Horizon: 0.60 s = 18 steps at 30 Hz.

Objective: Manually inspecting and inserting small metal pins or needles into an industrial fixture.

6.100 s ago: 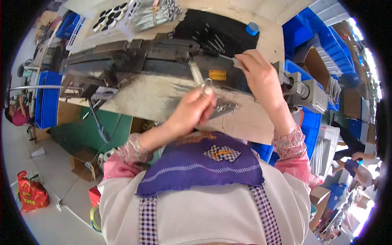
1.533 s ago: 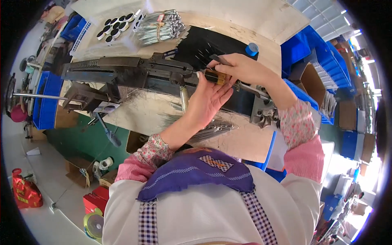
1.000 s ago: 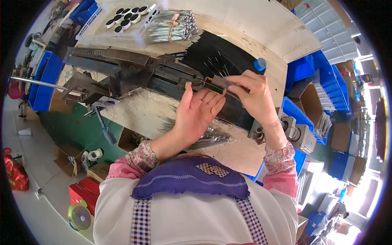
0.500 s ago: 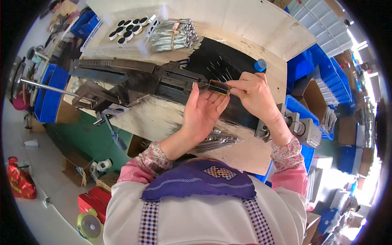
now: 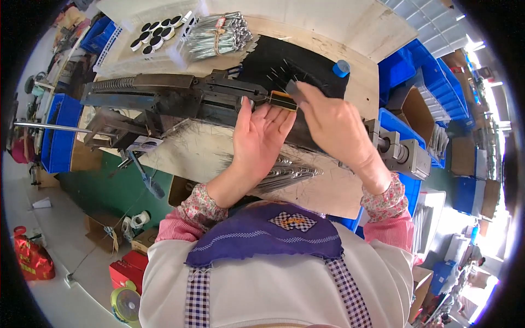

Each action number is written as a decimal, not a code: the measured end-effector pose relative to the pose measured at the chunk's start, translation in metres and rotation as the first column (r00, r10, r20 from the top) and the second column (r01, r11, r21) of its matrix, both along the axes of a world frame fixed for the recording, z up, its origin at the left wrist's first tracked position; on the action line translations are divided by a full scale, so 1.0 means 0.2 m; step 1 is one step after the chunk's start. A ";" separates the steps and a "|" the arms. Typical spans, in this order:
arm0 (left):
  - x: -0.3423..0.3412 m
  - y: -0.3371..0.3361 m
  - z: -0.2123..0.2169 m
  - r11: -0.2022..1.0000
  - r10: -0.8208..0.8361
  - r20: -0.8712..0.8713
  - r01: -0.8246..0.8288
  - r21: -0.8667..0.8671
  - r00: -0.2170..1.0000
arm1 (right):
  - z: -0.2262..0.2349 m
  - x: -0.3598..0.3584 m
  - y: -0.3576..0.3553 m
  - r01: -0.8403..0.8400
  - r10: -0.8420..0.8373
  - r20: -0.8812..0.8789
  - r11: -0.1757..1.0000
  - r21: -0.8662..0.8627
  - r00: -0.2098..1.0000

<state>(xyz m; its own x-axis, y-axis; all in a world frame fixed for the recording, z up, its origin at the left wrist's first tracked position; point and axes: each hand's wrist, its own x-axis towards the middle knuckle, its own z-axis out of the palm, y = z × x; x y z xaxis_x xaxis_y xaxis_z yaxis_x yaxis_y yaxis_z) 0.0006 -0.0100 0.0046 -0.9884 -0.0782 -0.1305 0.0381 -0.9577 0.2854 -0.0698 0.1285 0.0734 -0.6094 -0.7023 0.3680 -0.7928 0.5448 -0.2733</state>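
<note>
Metal rods [image 5: 284,174] lie bundled by your wrist, unloaded; your left hand [image 5: 261,134] rests flat, fingers spread, on the machine [image 5: 180,101], right hand [image 5: 333,128] pinching its yellow-edged block [image 5: 283,100].

Left hand [image 5: 261,136] flat, palm up; right hand [image 5: 333,127] pinched, fingertips close.
</note>
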 end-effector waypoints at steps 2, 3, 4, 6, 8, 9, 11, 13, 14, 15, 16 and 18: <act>0.01 0.00 0.00 1.000 0.009 0.029 -0.010 0.009 1.000 | -0.03 0.02 -0.01 0.002 -0.002 -0.007 0.996 0.086 1.000; 0.02 0.00 -0.01 1.000 0.006 0.040 -0.007 0.008 0.999 | -0.04 0.03 -0.01 -0.005 0.008 -0.022 0.988 0.151 1.000; 0.01 -0.01 -0.03 0.999 -0.014 0.000 0.014 0.040 1.000 | -0.05 0.04 -0.02 -0.010 0.018 -0.036 0.977 0.215 0.999; 0.01 -0.02 -0.02 0.996 -0.045 -0.022 0.047 0.070 0.999 | -0.03 0.06 -0.03 -0.031 0.038 -0.034 0.980 0.196 0.999; 0.01 -0.01 0.03 0.998 -0.029 0.059 0.032 -0.053 0.998 | -0.03 0.06 -0.05 -0.055 0.083 -0.098 0.966 0.254 0.992; 0.01 -0.02 0.04 0.998 -0.037 0.079 0.041 -0.049 0.996 | -0.02 0.06 -0.06 -0.053 0.083 -0.101 0.960 0.275 0.991; 0.00 -0.04 0.04 0.998 -0.049 0.114 0.053 -0.034 0.992 | -0.05 0.04 -0.05 -0.041 0.086 -0.147 0.958 0.284 0.985; -0.01 -0.02 0.07 0.997 -0.019 0.137 0.028 -0.067 0.990 | -0.04 0.04 -0.04 -0.040 0.127 -0.239 0.941 0.336 0.963; -0.02 -0.01 0.07 0.996 -0.037 0.148 0.048 -0.073 0.988 | -0.05 0.03 -0.03 -0.026 0.107 -0.229 0.944 0.330 0.968; -0.02 -0.01 0.07 0.988 -0.052 0.131 0.070 -0.138 0.990 | -0.06 0.03 -0.01 -0.032 0.098 -0.217 0.956 0.291 0.971; -0.03 -0.01 0.06 0.975 -0.067 0.114 0.089 -0.203 0.991 | -0.08 0.03 0.01 -0.037 0.091 -0.205 0.967 0.252 0.974; -0.02 -0.02 -0.01 0.980 -0.096 0.111 0.113 -0.163 0.989 | -0.11 0.10 0.08 -0.064 0.085 -0.121 0.984 0.164 0.989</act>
<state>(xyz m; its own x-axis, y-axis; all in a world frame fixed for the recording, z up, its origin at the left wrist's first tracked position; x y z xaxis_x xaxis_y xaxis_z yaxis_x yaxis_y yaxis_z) -0.0031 -0.0136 0.0022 -0.9744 -0.0047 -0.2247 -0.0971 -0.8929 0.4397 -0.0494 0.1448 0.0519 -0.5086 -0.7998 0.3189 -0.8555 0.5112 -0.0825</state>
